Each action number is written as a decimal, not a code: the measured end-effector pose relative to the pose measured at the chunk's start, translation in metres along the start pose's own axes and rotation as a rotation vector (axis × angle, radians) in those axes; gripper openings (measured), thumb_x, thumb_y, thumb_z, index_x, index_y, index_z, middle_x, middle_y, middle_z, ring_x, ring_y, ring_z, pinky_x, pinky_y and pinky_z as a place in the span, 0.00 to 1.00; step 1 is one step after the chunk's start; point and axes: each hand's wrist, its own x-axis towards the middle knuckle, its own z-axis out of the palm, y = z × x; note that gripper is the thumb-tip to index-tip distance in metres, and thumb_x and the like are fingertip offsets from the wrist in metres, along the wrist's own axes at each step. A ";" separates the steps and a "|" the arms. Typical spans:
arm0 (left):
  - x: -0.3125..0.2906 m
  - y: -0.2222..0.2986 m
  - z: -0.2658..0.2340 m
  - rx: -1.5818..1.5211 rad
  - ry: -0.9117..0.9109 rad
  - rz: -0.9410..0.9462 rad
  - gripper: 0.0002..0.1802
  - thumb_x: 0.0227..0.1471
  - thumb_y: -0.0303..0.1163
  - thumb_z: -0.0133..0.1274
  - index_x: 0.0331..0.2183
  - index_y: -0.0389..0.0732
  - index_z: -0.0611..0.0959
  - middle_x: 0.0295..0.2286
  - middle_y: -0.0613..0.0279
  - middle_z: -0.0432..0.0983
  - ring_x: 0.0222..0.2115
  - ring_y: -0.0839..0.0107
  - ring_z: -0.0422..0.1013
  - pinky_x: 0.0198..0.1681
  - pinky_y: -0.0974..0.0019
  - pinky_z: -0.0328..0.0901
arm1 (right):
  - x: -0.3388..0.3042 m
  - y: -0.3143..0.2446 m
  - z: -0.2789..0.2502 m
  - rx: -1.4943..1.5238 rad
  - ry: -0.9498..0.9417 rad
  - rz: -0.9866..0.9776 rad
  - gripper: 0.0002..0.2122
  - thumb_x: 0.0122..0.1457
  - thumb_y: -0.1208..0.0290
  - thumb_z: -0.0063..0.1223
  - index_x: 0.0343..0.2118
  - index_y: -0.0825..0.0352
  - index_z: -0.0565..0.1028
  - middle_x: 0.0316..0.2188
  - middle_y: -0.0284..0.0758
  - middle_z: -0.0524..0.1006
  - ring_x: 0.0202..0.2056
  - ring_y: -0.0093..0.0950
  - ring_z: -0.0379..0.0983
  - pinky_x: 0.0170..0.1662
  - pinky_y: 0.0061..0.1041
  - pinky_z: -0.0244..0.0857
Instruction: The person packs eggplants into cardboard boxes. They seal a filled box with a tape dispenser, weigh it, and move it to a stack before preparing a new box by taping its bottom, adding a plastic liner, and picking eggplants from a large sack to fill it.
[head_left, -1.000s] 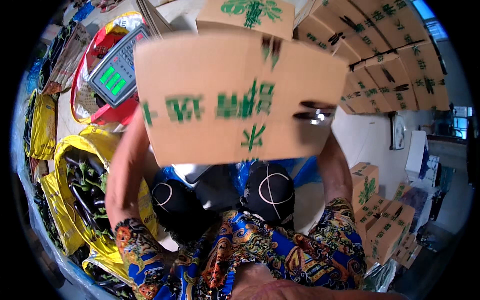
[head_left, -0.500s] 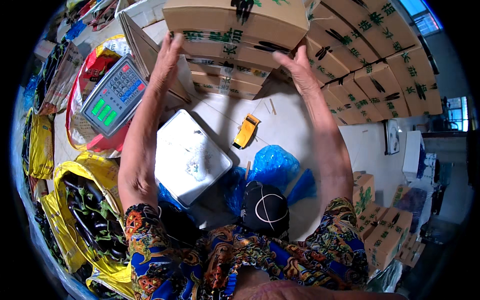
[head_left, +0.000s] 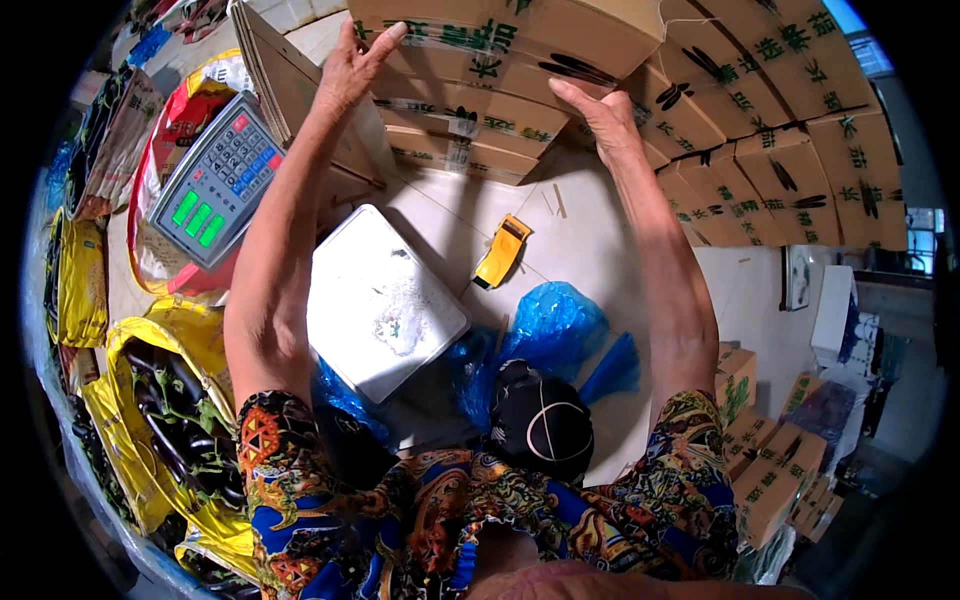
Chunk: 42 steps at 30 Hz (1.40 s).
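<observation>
A printed cardboard box with green lettering and dark eggplant pictures tops a short stack of similar boxes straight ahead. My left hand is at its left end, thumb stretched across the front face and fingers along the side. At the lower right corner, my right hand rests its thumb on the front, with its fingers partly hidden by the side. Both hands grip this box between them. Nearer me lie a white scale platform and a yellow tape dispenser on the floor.
A scale display stands at the left above a yellow sack of eggplants. Flattened cardboard leans beside my left arm. Tall box stacks rise at the right. Blue plastic bags lie near my feet, and more boxes sit lower right.
The top box has shifted slightly right and away from me. My left thumb has spread across its front. My view has turned a little, and both hands remain at the box.
</observation>
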 end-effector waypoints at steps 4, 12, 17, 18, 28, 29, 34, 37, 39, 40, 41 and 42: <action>-0.006 0.004 -0.004 -0.131 0.013 0.030 0.31 0.55 0.48 0.56 0.52 0.39 0.67 0.45 0.57 0.73 0.45 0.68 0.68 0.49 0.66 0.61 | 0.004 0.006 0.008 -0.102 0.082 -0.005 0.24 0.41 0.61 0.71 0.40 0.71 0.79 0.39 0.38 0.80 0.43 0.27 0.75 0.50 0.26 0.66; -0.047 -0.027 -0.016 -0.081 0.196 0.127 0.30 0.53 0.37 0.58 0.54 0.35 0.69 0.41 0.55 0.77 0.37 0.69 0.75 0.40 0.69 0.69 | -0.027 -0.005 0.042 -0.579 0.490 -0.111 0.27 0.47 0.58 0.66 0.44 0.73 0.69 0.37 0.41 0.77 0.37 0.40 0.74 0.43 0.37 0.67; -0.155 0.047 -0.051 0.313 0.162 0.092 0.16 0.56 0.28 0.52 0.46 0.34 0.77 0.38 0.55 0.77 0.37 0.68 0.75 0.41 0.68 0.70 | -0.093 0.024 0.109 -0.231 0.332 -0.183 0.18 0.51 0.71 0.63 0.41 0.67 0.68 0.37 0.36 0.67 0.33 0.25 0.66 0.37 0.25 0.66; -0.164 0.044 -0.067 0.277 0.224 0.072 0.16 0.55 0.27 0.52 0.46 0.35 0.77 0.39 0.54 0.77 0.38 0.67 0.75 0.41 0.68 0.69 | -0.099 0.009 0.139 -0.258 0.254 -0.246 0.18 0.50 0.70 0.64 0.41 0.66 0.69 0.38 0.36 0.67 0.33 0.27 0.68 0.38 0.27 0.67; -0.141 0.016 -0.091 0.586 0.235 0.234 0.24 0.47 0.21 0.50 0.49 0.41 0.76 0.41 0.50 0.73 0.43 0.52 0.68 0.49 0.58 0.63 | 0.012 0.027 0.281 0.017 -0.217 0.011 0.36 0.47 0.44 0.64 0.47 0.75 0.71 0.39 0.44 0.78 0.41 0.30 0.75 0.47 0.27 0.68; -0.136 0.012 -0.092 0.593 0.220 0.214 0.25 0.47 0.20 0.49 0.50 0.42 0.76 0.41 0.50 0.73 0.42 0.52 0.69 0.47 0.58 0.64 | 0.014 0.033 0.284 0.052 -0.244 0.006 0.36 0.47 0.44 0.64 0.47 0.74 0.71 0.38 0.43 0.78 0.41 0.29 0.74 0.46 0.27 0.68; -0.143 -0.003 -0.106 0.568 0.220 0.169 0.28 0.45 0.17 0.46 0.50 0.46 0.76 0.35 0.52 0.73 0.37 0.53 0.72 0.42 0.58 0.67 | 0.003 0.012 0.281 0.216 -0.397 0.150 0.27 0.50 0.49 0.63 0.43 0.69 0.75 0.36 0.33 0.78 0.37 0.20 0.72 0.39 0.20 0.67; -0.143 -0.009 -0.100 0.550 0.225 0.164 0.29 0.45 0.17 0.46 0.51 0.47 0.75 0.35 0.53 0.76 0.35 0.54 0.74 0.40 0.58 0.68 | 0.016 0.003 0.261 -0.239 -0.234 -0.111 0.19 0.53 0.57 0.58 0.41 0.69 0.76 0.35 0.42 0.79 0.36 0.35 0.76 0.37 0.34 0.69; -0.143 -0.014 -0.100 0.537 0.259 0.227 0.30 0.45 0.17 0.46 0.52 0.49 0.74 0.35 0.53 0.78 0.32 0.56 0.75 0.37 0.60 0.69 | 0.016 -0.008 0.266 -0.620 -0.108 -0.341 0.16 0.54 0.61 0.54 0.39 0.70 0.74 0.34 0.49 0.78 0.37 0.46 0.76 0.40 0.44 0.68; -0.143 -0.014 -0.101 0.514 0.248 0.178 0.30 0.46 0.17 0.46 0.52 0.49 0.73 0.34 0.53 0.78 0.31 0.58 0.75 0.37 0.61 0.69 | 0.015 -0.012 0.273 -0.692 -0.076 -0.365 0.15 0.54 0.63 0.52 0.38 0.70 0.74 0.34 0.52 0.78 0.38 0.50 0.75 0.42 0.47 0.67; -0.144 -0.013 -0.101 0.491 0.238 0.128 0.30 0.46 0.18 0.46 0.52 0.49 0.73 0.33 0.53 0.79 0.30 0.59 0.75 0.36 0.61 0.69 | 0.014 -0.015 0.280 -0.763 -0.046 -0.391 0.14 0.54 0.64 0.51 0.37 0.71 0.73 0.34 0.54 0.77 0.38 0.54 0.74 0.43 0.50 0.66; -0.141 -0.009 -0.098 0.462 0.228 0.088 0.30 0.46 0.18 0.47 0.52 0.49 0.73 0.32 0.53 0.79 0.29 0.61 0.75 0.36 0.62 0.70 | 0.019 -0.015 0.280 -0.805 -0.028 -0.367 0.14 0.53 0.64 0.50 0.36 0.71 0.73 0.34 0.54 0.77 0.38 0.54 0.74 0.42 0.49 0.67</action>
